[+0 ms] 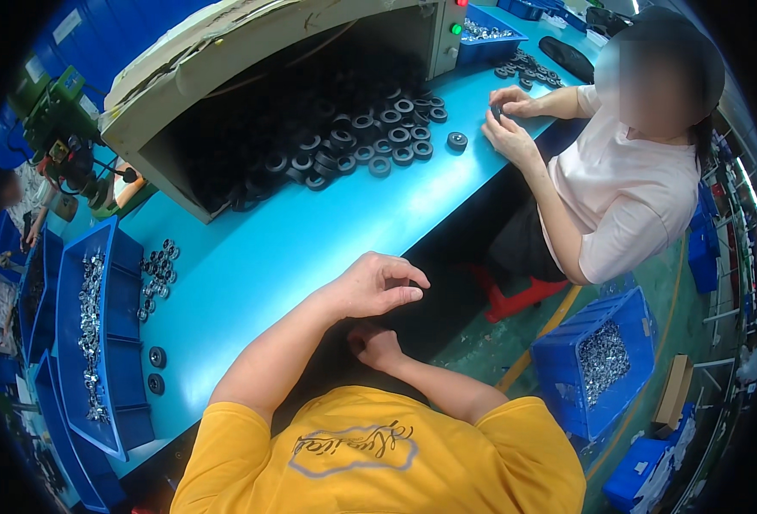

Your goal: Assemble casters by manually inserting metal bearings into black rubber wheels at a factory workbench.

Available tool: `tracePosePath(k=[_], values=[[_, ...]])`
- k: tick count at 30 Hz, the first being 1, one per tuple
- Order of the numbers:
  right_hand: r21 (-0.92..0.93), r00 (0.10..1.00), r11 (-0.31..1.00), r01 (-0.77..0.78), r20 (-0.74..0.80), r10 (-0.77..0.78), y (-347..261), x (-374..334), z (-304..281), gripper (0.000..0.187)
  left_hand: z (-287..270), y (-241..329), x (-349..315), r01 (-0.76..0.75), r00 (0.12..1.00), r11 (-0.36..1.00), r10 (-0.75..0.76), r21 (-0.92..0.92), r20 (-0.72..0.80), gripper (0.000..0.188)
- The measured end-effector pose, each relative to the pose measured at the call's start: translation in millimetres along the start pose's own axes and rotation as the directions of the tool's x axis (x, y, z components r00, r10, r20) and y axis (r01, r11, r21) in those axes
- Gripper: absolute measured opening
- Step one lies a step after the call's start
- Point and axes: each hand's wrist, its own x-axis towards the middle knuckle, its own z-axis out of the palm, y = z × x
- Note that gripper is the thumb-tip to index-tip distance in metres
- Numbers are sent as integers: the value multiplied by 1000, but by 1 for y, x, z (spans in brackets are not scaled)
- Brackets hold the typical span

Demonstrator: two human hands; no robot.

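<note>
My left hand (380, 287) is over the near edge of the blue-green table (250, 283), its thumb and fingers curled toward each other. Whatever sits between them is lost against the dark background. Lower and closer to my body, my right hand (376, 346) is closed in shadow, and I cannot see what it may hold. Black rings (379, 165) lie heaped in and before the dark opening of a box-shaped machine (250, 51). Two black wheels (157, 368) rest by the table's left edge, below several small metal parts (157, 276).
Blue bins (126, 343) of shiny metal parts line the left. A co-worker (627, 180) at the right handles a dark ring near a lone black wheel (456, 141). On the floor are a red stool (515, 297) and a tilted blue crate (558, 377) of metal pieces.
</note>
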Motion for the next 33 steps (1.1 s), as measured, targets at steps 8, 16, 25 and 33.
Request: tracePosePath(k=[8, 16, 25, 33], values=[[5, 1000, 1000, 9, -16, -9, 0, 0, 1, 14, 4, -6, 0, -56, 997, 998, 55, -19, -46, 19], [9, 1000, 1000, -12, -4, 12, -2, 0, 1, 13, 4, -6, 0, -31, 999, 999, 29, -40, -40, 19], [28, 1000, 999, 16, -23, -15, 0, -1, 2, 13, 2, -3, 0, 0, 1000, 1000, 0, -12, -17, 20], [9, 998, 999, 42, -49, -41, 1, -1, 1, 12, 3, -1, 1, 10, 999, 998, -12, -70, -31, 20]])
